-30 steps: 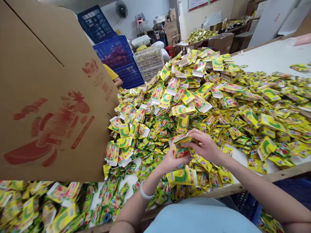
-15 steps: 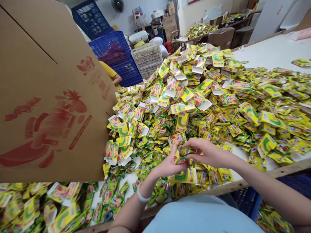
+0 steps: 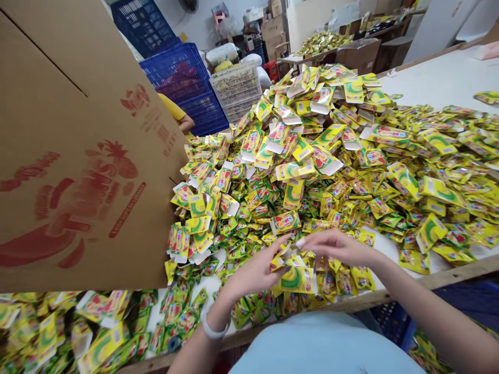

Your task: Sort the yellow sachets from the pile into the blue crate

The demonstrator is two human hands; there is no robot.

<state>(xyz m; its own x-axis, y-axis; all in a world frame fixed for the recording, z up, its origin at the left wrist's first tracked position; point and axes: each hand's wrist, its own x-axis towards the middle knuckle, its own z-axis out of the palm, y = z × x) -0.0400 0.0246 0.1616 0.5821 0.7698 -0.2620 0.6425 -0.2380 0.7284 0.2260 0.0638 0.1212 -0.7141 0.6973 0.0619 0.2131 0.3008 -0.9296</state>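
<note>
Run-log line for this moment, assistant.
left hand: holding small yellow cardboard carton; right hand: close by, contact unclear; beyond: heap of yellow cartons

"What are you holding?"

"A small yellow-and-red printed carton, tilted in my left hand; I cover most of it, so its ends are hard to make out."

"And just below?"

"A flat yellow cardboard carton with a green band, lying face up, longer side crosswise, its right end pale."

"Just beyond my fingertips?"

"Yours? Mine! There, a yellow-edged carton with red fruit print lies slightly slanted."
</note>
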